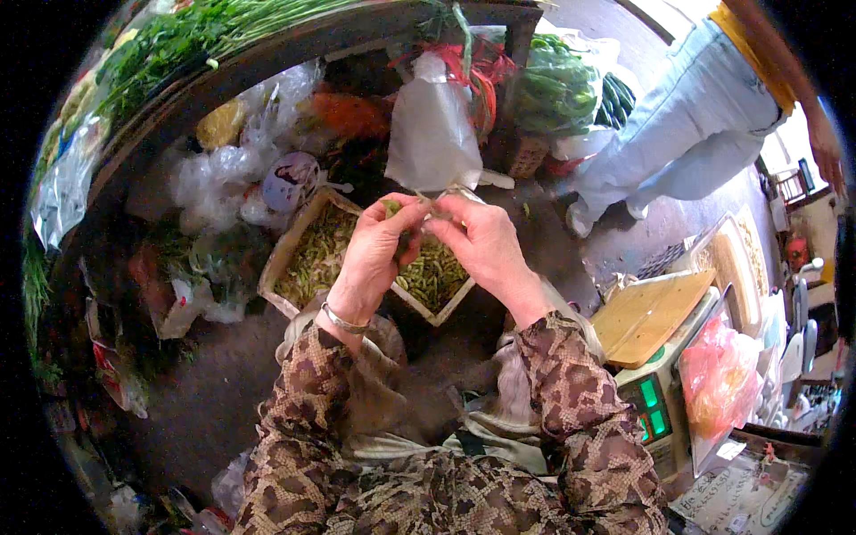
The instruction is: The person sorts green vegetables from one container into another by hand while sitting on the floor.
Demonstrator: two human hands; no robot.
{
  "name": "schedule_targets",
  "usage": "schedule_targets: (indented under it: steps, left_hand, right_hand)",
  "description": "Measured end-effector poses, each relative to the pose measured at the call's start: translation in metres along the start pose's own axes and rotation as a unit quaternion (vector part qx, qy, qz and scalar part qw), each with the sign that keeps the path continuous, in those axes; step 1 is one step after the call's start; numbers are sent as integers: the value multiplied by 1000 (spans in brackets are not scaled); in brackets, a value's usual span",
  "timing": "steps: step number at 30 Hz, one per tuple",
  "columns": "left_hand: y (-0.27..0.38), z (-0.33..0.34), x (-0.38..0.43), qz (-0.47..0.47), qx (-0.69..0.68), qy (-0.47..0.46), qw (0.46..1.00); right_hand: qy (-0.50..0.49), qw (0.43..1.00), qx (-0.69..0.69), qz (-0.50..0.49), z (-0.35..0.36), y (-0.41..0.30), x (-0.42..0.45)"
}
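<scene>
My left hand (pixel 382 244) and my right hand (pixel 483 241) meet above a shallow box (pixel 286 259) with pale edges, which holds many green pods (pixel 431 275). Small green pods are in the curled fingers of my left hand, which wears a metal bracelet at the wrist. My right thumb and forefinger pinch the end of something small and greenish, touching the left fingertips. Exactly what sits between the fingertips is blurred. A white plastic bag (pixel 435 127) hangs just beyond my hands.
Leafy greens (pixel 167 63) lie on a raised stand at upper left. Clear plastic bags (pixel 227 170) and a round fan (pixel 291 180) are below it. A digital scale (pixel 652 401) bearing a wooden board (pixel 652 317) and a pink bag (pixel 719 378) are on the right. A person in light jeans (pixel 689 114) stands at upper right.
</scene>
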State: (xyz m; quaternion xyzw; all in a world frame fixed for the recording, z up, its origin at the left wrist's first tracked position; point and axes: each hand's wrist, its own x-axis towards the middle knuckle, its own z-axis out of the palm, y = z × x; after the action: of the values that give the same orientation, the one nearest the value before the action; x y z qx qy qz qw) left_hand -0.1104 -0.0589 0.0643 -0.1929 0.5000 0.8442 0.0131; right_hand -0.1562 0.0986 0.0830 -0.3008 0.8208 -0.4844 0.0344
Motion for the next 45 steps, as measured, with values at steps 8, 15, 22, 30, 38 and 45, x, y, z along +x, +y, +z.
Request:
schedule_targets:
  steps: [8, 15, 22, 30, 38, 45]
  left_hand:
    - [9, 0, -11, 10, 78, -25, 997]
    - [2, 3, -4, -23, 32, -22, 999]
    - [-8, 2, 1, -35, 0, -26, 999]
    - [-12, -2, 4, -53, -13, -15, 998]
    - [0, 14, 0, -59, 75, -35, 995]
    - [4, -1, 3, -45, 99, -74, 991]
  right_hand:
    - [52, 980, -149, -122, 2, 7, -7]
    - [54, 963, -215, -152, -2, 7, -10]
    - [31, 966, -231, -115, -1, 5, -13]
    - [4, 978, -196, -71, 1, 4, -11]
    - [5, 991, -127, -47, -7, 27, -16]
    - [-25, 996, 78, 34, -13, 16, -15]
